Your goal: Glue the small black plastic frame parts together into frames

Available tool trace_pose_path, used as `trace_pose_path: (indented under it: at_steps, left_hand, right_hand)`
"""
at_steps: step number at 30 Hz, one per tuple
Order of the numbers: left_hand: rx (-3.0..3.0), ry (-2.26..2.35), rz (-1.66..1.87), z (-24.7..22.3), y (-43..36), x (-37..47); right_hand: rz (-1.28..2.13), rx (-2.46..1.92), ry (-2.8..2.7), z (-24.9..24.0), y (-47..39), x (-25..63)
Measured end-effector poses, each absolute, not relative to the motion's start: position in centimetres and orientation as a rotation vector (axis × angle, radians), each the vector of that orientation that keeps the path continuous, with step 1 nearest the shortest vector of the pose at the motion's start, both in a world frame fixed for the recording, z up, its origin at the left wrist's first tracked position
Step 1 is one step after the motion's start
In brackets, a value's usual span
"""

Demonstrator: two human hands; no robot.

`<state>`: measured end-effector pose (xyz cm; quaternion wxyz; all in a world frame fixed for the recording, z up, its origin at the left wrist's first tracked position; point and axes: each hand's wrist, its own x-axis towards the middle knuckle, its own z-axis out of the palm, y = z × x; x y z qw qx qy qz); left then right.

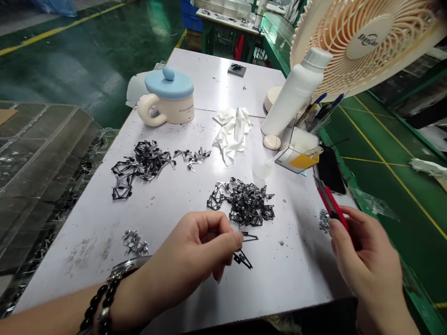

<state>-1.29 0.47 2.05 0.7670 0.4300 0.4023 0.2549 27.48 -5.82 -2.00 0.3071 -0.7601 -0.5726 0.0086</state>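
Note:
Between the thumb and fingers of my left hand (202,251) is a small black part (244,259), its thin angled arms sticking out to the right. My right hand (366,256) is closed around a red utility knife (331,202), blade pointing up and to the left. A heap of black parts (249,202) lies on the white table (279,288) just beyond my left hand. Another black heap (148,160) is farther back on the left. Small silver pieces (134,243) lie left of my left wrist, and more silver pieces (323,220) are beside the knife.
Farther back stand a lidded mug (174,109), a white bottle (295,95) and a clear holder (298,156) with pens. A white cloth (232,132) lies mid-table, near a small clear cup (262,168). A large fan (370,42) rises at the back right.

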Motion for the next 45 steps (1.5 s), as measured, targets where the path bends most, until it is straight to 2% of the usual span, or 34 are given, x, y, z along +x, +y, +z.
trace_pose_path:
  at_steps: [6, 10, 14, 23, 28, 36, 45]
  left_hand:
    - [1.201, 0.951, 0.519, 1.6, 0.5, -0.9]
    - [1.687, 1.045, 0.498, 0.8, 0.5, -0.9]
    - [2.091, 1.048, 0.313, -0.1, 0.5, -1.0]
    - [2.392, 1.165, -0.01, -0.6, 0.6, -1.1]
    - [2.623, 1.251, 0.165, -0.6, 0.4, -1.2]
    - [2.566, 1.019, 0.4, 0.0, -0.1, -1.0]
    - [2.102, 0.647, 0.883, 0.5, -1.9, -0.4]
  right_hand:
    - [-0.015, -2.15, -1.762, -2.6, -5.3, 27.1]
    - [0.001, -2.043, -1.941, -2.9, -5.5, 26.5]
    - [0.041, -1.986, -1.971, -3.3, -6.0, 26.3]
    - [0.059, -1.942, -1.925, -3.1, -7.0, 24.9]
    - [0.155, -2.007, -1.85, -3.2, -7.9, 22.8]
    - [0.253, -1.893, -1.76, -3.3, -8.2, 21.6]
    - [1.076, -1.514, -1.055, -1.0, -8.8, 16.4]
